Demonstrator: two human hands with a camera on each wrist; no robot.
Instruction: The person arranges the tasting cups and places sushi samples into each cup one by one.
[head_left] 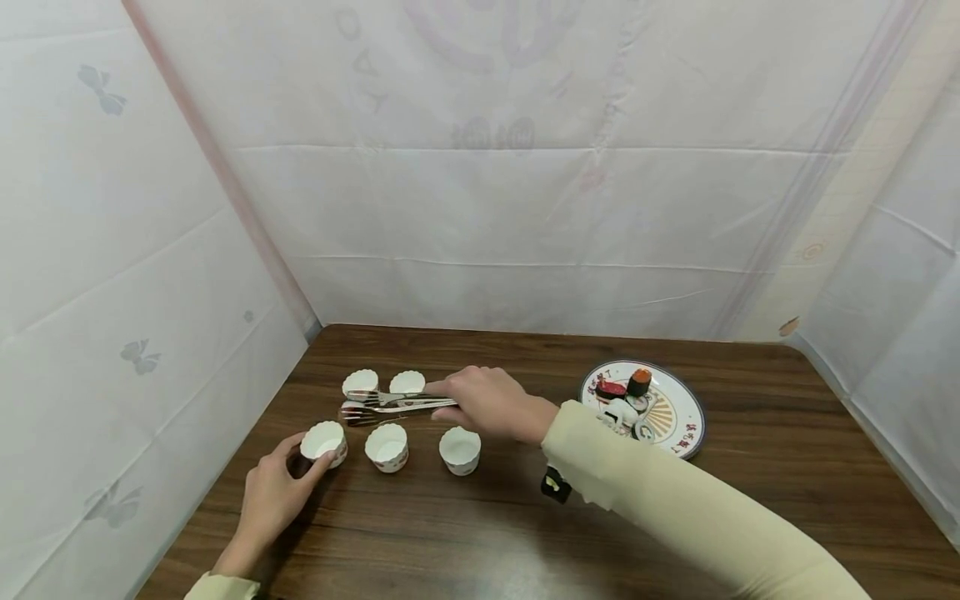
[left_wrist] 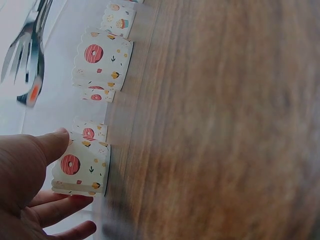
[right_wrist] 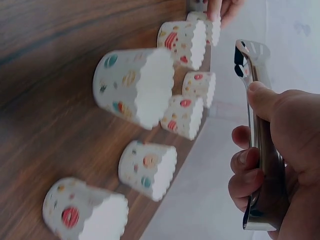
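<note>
My left hand (head_left: 273, 492) pinches a white scalloped paper baking cup (head_left: 324, 442) at the left, thumb on one side and fingers on the other; the left wrist view shows donut prints on this cup (left_wrist: 82, 167). My right hand (head_left: 487, 402) grips metal serving tongs (head_left: 401, 403), held above several more baking cups, including a front middle one (head_left: 387, 447) and one below the hand (head_left: 460, 451). In the right wrist view the fingers wrap round the tongs (right_wrist: 257, 130). A small orange-red patch shows at the tips; whether they hold anything, I cannot tell.
A round patterned plate (head_left: 686, 400) at the right holds several sushi pieces, one an orange-topped roll (head_left: 639, 382). A dark sushi roll (head_left: 556, 484) lies on the wooden table (head_left: 480, 542) beside my right sleeve, partly hidden. Light cloth walls (head_left: 525, 208) surround the table's back and sides.
</note>
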